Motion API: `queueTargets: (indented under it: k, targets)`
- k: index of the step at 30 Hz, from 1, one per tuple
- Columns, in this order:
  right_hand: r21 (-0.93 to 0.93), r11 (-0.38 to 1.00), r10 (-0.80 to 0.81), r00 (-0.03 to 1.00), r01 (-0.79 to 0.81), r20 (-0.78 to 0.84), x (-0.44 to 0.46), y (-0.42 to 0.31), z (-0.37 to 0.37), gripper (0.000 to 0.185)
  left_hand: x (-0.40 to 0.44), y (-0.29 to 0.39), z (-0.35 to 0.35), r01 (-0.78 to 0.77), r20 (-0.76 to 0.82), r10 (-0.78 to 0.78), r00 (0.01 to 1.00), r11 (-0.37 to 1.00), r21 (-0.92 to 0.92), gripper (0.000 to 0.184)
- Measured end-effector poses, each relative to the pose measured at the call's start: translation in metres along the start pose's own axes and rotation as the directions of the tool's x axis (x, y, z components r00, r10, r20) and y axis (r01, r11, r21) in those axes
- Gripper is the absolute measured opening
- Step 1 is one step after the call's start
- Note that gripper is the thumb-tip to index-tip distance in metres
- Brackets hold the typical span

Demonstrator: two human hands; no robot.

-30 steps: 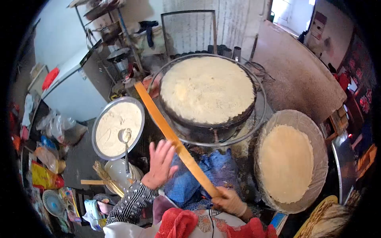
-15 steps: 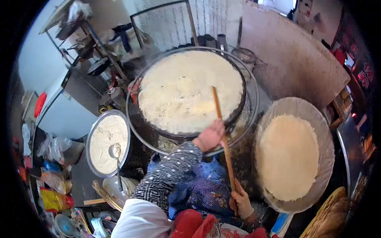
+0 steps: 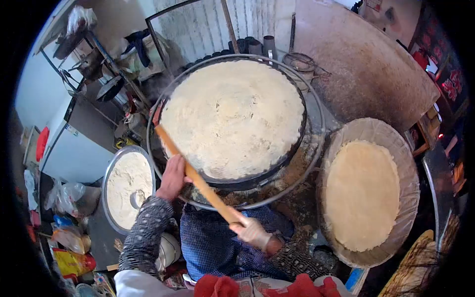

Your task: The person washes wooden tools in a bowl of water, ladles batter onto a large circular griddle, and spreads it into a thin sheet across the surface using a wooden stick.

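Note:
My left hand (image 3: 173,177) is closed around the upper part of a long flat wooden stick (image 3: 205,190), at the near left edge of the round griddle. The lower end of the stick is in my right hand (image 3: 252,232), which looks gloved. The stick's far tip lies over the left edge of a wide layer of pale batter (image 3: 235,116) that covers most of the griddle (image 3: 237,184). A metal ring (image 3: 322,119) surrounds the griddle.
On the left stands a metal bowl of batter (image 3: 129,188) with a ladle in it. A lined round basket (image 3: 408,198) on the right holds a flat pale sheet (image 3: 362,195). Behind are dark cups (image 3: 255,47) and a leaning board (image 3: 361,69). Plastic bags (image 3: 74,199) lie at left.
The stick has swung from the right side of the griddle to its left edge. Both hands moved left with it, and the view shifted slightly.

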State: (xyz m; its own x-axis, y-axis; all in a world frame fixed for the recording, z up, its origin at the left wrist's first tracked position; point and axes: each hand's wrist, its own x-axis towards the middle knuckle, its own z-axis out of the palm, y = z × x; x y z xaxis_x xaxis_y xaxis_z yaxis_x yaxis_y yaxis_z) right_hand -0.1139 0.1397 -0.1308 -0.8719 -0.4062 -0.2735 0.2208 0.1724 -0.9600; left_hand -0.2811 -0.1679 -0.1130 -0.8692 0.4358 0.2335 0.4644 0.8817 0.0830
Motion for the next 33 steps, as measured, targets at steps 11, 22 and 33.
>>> queueTargets:
  k: [11, 22, 33]
  targets:
    - [0.562, 0.827, 0.260, 0.889, -0.003, -0.377, -0.102, -0.004, -0.053, 0.064, 0.191, 0.208, 0.053, -0.563, 0.078, 0.583, 0.809, 0.806, -0.182, 0.082]
    - [0.258, 0.963, 0.064, 0.996, -0.077, 0.060, 0.013, 0.003, -0.017, 0.060, 0.031, -0.030, 0.018, -0.153, 0.008, 0.154, 0.988, 0.976, 0.155, 0.089]
    - [0.445, 0.895, 0.233, 0.843, 0.009, -0.485, -0.088, 0.003, -0.236, 0.057, 0.325, 0.280, 0.108, -0.524, 0.004, 0.524, 0.852, 0.852, 0.012, 0.083]
